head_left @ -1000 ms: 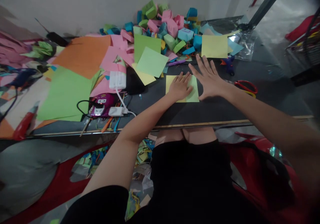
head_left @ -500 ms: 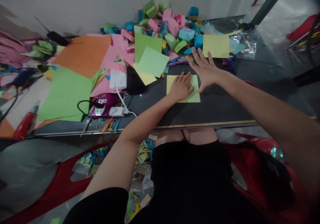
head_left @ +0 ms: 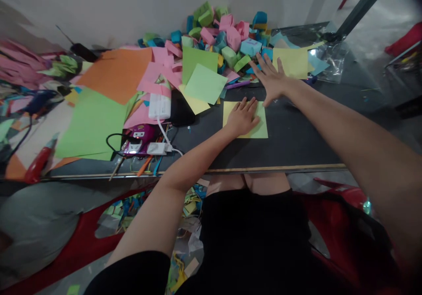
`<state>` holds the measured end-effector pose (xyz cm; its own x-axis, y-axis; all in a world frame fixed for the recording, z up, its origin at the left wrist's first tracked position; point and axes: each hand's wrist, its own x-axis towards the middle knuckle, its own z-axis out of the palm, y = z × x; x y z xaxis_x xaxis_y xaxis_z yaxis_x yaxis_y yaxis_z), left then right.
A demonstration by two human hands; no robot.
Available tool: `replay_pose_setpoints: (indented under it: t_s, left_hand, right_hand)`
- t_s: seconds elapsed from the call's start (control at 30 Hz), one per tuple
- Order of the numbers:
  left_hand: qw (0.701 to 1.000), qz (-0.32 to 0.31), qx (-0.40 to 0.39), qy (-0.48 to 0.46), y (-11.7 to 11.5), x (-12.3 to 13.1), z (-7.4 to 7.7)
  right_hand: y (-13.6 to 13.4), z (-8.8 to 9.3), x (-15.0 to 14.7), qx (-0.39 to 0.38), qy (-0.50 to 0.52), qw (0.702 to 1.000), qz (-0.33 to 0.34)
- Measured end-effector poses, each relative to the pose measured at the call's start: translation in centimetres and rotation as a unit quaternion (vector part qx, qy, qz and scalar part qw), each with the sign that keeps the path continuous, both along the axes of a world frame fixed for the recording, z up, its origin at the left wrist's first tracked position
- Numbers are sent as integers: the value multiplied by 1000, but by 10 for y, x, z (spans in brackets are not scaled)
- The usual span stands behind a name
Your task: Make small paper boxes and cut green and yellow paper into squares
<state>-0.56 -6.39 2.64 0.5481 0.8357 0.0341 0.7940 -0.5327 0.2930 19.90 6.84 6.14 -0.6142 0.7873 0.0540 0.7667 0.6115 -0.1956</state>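
Note:
My left hand point(head_left: 243, 118) lies flat on a yellow-green sheet of paper point(head_left: 261, 130) on the dark table, its fingers stretched out. The sheet looks yellower on its left and greener on its right. Beyond the sheet's far right corner, my right hand point(head_left: 272, 81) is held with fingers spread and nothing in it. Its fingertips are near the pile of folded paper pieces point(head_left: 233, 38). Just past that hand lies a pale yellow sheet point(head_left: 292, 64). A light green sheet point(head_left: 205, 84) rests to the left, overlapping other green and yellow paper.
Large orange point(head_left: 117, 73) and green sheets point(head_left: 90, 128) cover the table's left side. A white power bank point(head_left: 160, 106), a purple device point(head_left: 140, 139) with cables and a red-handled tool point(head_left: 39, 165) lie there too. A grey-clothed person point(head_left: 39, 224) sits at lower left.
The view has shifted slightly. My right hand has moved a little away from the yellow-green sheet, towards the back of the table. My left hand stays flat on the sheet.

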Motion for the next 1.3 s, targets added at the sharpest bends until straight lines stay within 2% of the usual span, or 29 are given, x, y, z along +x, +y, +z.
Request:
replay_pose_setpoints:
  t_s: [0.1, 0.2, 0.3, 0.4, 0.5, 0.6, 0.7, 0.77, 0.83, 0.9, 0.97, 1.03, 1.13, 1.3]
  left_hand:
    - [1000, 4, -7, 5, -1, 1, 2]
    - [1000, 3, -11, 2, -1, 1, 3]
    - [1000, 3, -10, -6, 2, 1, 0]
    - [1000, 2, -8, -9, 2, 1, -2]
    - [1000, 7, -11, -25, 1, 2, -4]
    - [996, 31, -21, -86, 8, 3, -6]
    - [976, 85, -52, -195, 27, -9, -3]
    - [958, 105, -83, -252, 42, -32, 4]
    - [963, 47, -87, -251, 53, -64, 13]
    - [977, -2, -73, -198, 57, -99, 23]
    - [988, -42, -56, -137, 52, -129, 31]
    - [992, -76, -44, -91, 42, -148, 34]
    - [992, -105, -37, -65, 22, -155, 31]
    - [988, -138, -51, -46, 4, -147, 16]
  right_hand:
    - [2, 4, -3, -5, 7, 1000, -22]
    - [-7, 8, -9, -10, -1, 1000, -29]
    - [-32, 11, -11, -5, -19, 1000, -16]
    - [-73, 12, -10, 14, -23, 1000, 2]
    - [-118, 5, -9, 7, -23, 999, 21]
    - [-155, -11, -10, -61, -20, 998, 9]
    - [-174, -25, -13, -73, -5, 997, -34]
    - [-177, -30, -13, -61, -1, 997, -39]
    - [-177, -30, -12, -55, 2, 998, -36]
    - [-175, -29, -10, -58, 6, 998, -32]
    - [-174, -29, -8, -60, 11, 998, -31]
    - [-175, -31, -7, -53, 17, 998, -31]
    - [-178, -36, -8, -25, 29, 999, -36]
    - [-180, -40, -7, -15, 34, 999, -33]
